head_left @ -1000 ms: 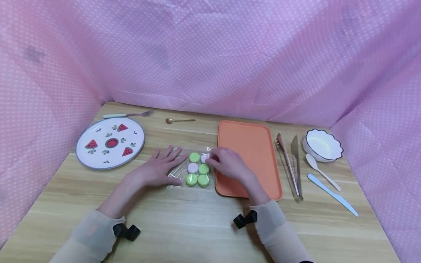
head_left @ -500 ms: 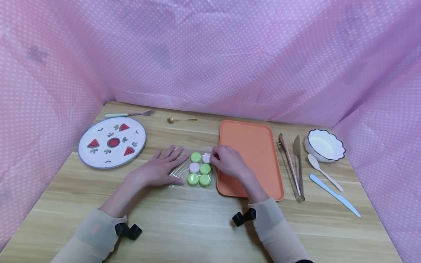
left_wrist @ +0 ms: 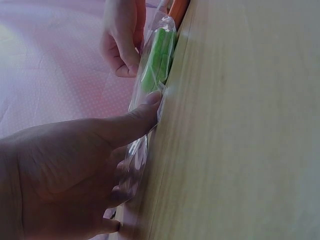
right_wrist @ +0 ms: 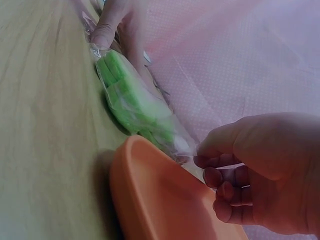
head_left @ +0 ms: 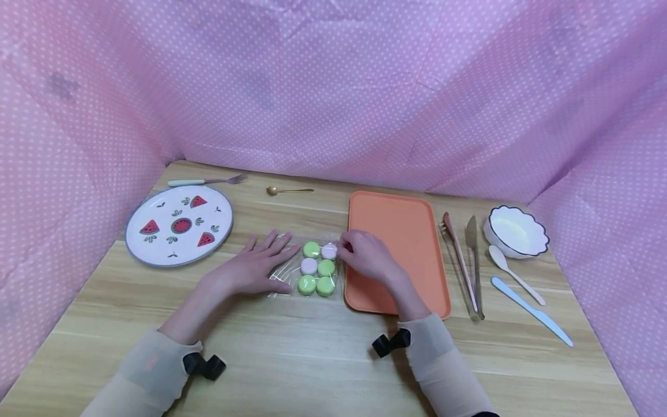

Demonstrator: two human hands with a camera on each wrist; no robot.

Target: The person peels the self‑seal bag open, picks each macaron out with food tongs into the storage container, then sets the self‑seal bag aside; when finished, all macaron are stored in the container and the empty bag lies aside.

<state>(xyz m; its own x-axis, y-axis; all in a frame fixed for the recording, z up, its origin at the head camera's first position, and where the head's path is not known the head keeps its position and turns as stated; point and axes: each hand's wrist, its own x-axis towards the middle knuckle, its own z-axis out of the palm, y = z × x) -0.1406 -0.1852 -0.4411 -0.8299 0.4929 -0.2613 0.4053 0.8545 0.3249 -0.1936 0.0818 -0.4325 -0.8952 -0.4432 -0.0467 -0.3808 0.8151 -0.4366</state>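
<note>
Several round macarons, green (head_left: 326,268) and pale lilac (head_left: 309,266), lie in a clear plastic bag (head_left: 289,270) in the middle of the table. My left hand (head_left: 252,267) rests with spread fingers on the bag's left end; in the left wrist view its thumb (left_wrist: 150,102) presses on the plastic. At the opposite end, my right hand (head_left: 369,255) pinches the bag's edge between thumb and curled fingers, as the right wrist view shows. This hand is above the left side of an orange tray (head_left: 397,231).
A watermelon-patterned plate (head_left: 156,246) and a fork (head_left: 187,182) lie left. A small gold spoon (head_left: 289,190) lies behind. On the right are metal tongs (head_left: 473,255), a brown-handled utensil (head_left: 460,249), a white spoon (head_left: 516,277), a blue knife (head_left: 531,311) and a scalloped bowl (head_left: 516,231).
My right fingertips have shifted slightly right, so the upper right lilac macaron shows fully. The left hand keeps its place on the bag. The whole view has drifted a little.
</note>
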